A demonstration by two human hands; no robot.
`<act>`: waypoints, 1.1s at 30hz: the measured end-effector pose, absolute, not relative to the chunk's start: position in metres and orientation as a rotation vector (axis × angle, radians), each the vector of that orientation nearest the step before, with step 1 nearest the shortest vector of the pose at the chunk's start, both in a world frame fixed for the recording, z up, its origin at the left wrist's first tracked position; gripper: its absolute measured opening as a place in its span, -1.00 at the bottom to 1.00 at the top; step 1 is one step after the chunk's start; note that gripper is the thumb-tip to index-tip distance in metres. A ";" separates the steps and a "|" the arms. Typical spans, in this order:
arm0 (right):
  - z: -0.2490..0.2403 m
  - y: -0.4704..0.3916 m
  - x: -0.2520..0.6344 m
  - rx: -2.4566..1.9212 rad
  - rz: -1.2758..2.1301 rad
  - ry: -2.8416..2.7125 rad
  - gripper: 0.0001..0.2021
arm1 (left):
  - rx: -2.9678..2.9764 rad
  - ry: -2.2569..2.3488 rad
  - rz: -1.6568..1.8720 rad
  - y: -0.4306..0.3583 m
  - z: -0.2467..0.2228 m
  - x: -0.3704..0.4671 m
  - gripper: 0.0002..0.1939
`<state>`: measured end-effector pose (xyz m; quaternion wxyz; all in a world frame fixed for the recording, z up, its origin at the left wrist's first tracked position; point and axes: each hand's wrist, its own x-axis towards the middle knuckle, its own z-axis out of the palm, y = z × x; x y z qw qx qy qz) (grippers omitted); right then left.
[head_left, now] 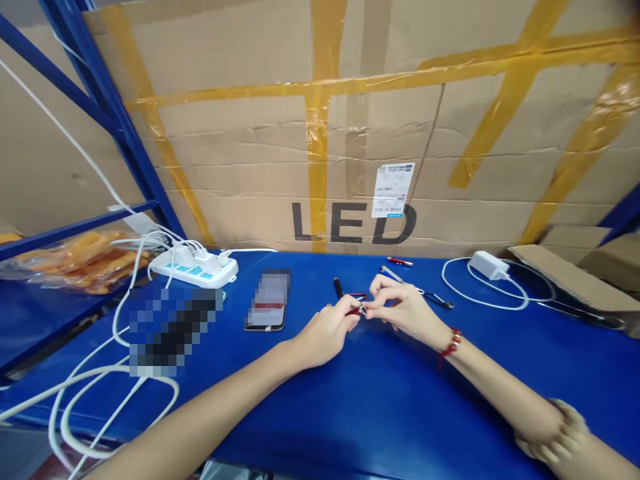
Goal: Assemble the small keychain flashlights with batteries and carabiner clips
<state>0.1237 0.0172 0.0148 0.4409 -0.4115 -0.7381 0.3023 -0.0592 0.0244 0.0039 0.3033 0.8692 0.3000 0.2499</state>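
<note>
My left hand (pixel 327 333) is closed round a small dark red piece with a silver ring-like end (pixel 363 310). The thumb and index finger of my right hand (pixel 407 310) pinch together at that silver end, so both hands meet over the blue table. Most of the piece is hidden by my fingers. Just behind my hands lie a black stick-like item (pixel 339 288) and a slim blue pen-like item (pixel 391 273), the latter partly covered by my right hand. Farther back rests a short red pen-like item (pixel 400 262). Right of my right hand is a dark slender tool (pixel 440 301).
A phone (pixel 267 317) lies left of my hands, with a white power strip (pixel 200 270) and looped white cables beyond. At right are a white charger (pixel 489 265) with its cable and cardboard pieces (pixel 565 277). A large taped carton (pixel 250 153) stands behind the table (pixel 400 413).
</note>
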 end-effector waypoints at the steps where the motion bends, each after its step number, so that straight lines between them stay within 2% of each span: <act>1: 0.014 0.016 0.123 -1.023 0.762 -1.832 -0.78 | 2.309 0.795 0.654 0.023 0.005 -0.059 -0.84; 14: 0.016 0.010 0.115 -1.076 0.819 -1.745 -0.68 | 2.262 0.842 0.747 0.017 0.001 -0.056 -0.81; 19: 0.021 0.007 0.114 -1.112 0.904 -1.693 -0.73 | 2.207 0.900 0.839 0.014 0.001 -0.051 -0.87; 26: 0.018 0.012 0.119 -1.276 1.168 -1.594 -0.67 | 2.178 0.928 0.861 0.015 -0.002 -0.045 -0.89; 33: 0.015 0.007 0.106 -1.092 1.492 -1.287 -0.66 | 2.220 0.954 0.875 0.019 -0.001 -0.049 -0.87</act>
